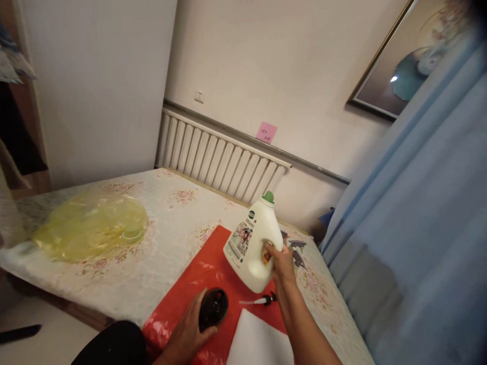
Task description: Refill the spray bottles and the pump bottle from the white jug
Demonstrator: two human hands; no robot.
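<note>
My right hand [281, 261] grips a white detergent jug [253, 243] with a green cap and a printed label, held tilted just above a red plastic sheet [198, 284]. My left hand [190, 327] is wrapped around a small dark brown bottle [213, 306] standing on that sheet, its open mouth facing up. A black pump head with a white tube [262, 300] lies on the sheet between the two hands. A white sheet [258, 339] lies beside it at the near edge.
The red sheet lies on a table with a floral cloth [167, 228]. A crumpled yellow plastic bag [91, 225] sits at the far left. A white radiator [220, 162] runs along the wall behind. A blue curtain [418, 228] hangs close on the right.
</note>
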